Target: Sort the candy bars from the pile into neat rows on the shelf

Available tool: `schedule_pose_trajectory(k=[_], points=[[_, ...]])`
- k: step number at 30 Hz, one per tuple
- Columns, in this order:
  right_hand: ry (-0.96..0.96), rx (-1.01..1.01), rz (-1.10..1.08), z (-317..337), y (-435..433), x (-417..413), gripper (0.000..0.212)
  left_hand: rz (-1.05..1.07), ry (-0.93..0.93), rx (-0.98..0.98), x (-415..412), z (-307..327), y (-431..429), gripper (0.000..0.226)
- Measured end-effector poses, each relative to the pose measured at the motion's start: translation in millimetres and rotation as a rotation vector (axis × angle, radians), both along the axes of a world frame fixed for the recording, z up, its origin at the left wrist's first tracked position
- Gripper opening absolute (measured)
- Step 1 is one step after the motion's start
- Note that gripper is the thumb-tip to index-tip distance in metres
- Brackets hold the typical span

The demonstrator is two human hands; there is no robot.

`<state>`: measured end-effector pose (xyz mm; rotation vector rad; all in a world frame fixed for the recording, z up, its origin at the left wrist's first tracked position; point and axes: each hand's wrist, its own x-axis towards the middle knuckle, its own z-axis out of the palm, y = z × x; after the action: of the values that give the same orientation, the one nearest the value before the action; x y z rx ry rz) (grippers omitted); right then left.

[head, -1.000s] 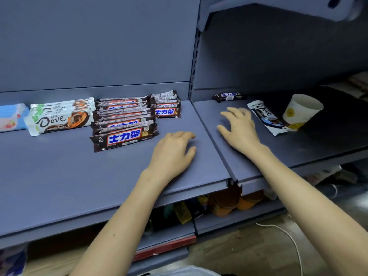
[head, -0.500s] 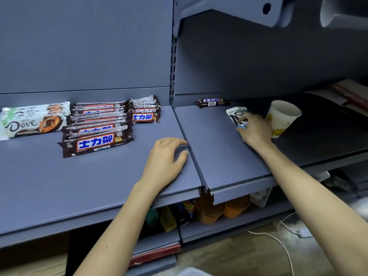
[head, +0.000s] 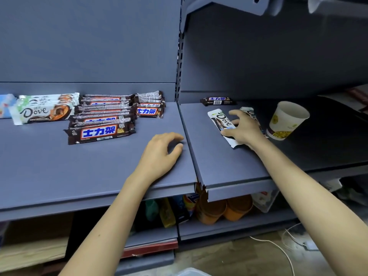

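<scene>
On the right shelf board [head: 229, 168], my right hand [head: 244, 128] grips a white Dove bar [head: 221, 121] with fingers curled over it; a second Dove bar [head: 251, 114] peeks out behind the hand. A lone brown Snickers bar [head: 218, 101] lies at the back. My left hand [head: 162, 154] rests on the left shelf board [head: 79, 172], fingers loosely curled, holding nothing. On the left board lie rows of brown Snickers bars [head: 101, 133], a shorter stack [head: 150, 110] and a row of white Dove bars [head: 42, 111].
A tilted white paper cup [head: 286, 120] stands just right of my right hand. A pale blue packet [head: 5, 105] lies at the far left. Orange cups [head: 223, 211] and packets sit on the lower shelf; a white cable [head: 278, 248] lies on the floor.
My right hand reached right to the Dove bar beside the cup, closed on it and drew it left. My left hand stayed on the left board while the view shifted.
</scene>
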<state>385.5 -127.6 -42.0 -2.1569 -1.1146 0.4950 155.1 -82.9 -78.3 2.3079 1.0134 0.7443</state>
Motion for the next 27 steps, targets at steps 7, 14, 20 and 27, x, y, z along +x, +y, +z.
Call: schedule_pose_trajectory(k=[7, 14, 20, 27], points=[[0.585, 0.189, 0.059, 6, -2, -15, 0.044, 0.036, -0.073, -0.048, -1, 2, 0, 0.023], [1.327, 0.22, 0.107, 12, 11, -67, 0.025, 0.114, -0.199, -0.084, -19, 6, -4, 0.025], [1.383, -0.022, 0.395, 13, 32, -132, 0.023, 0.268, -0.18, -0.011, -77, 8, -2, 0.027], [1.323, -0.119, 0.557, 15, 79, -232, 0.028, 0.446, -0.154, 0.012, -167, 4, 7, 0.029]])
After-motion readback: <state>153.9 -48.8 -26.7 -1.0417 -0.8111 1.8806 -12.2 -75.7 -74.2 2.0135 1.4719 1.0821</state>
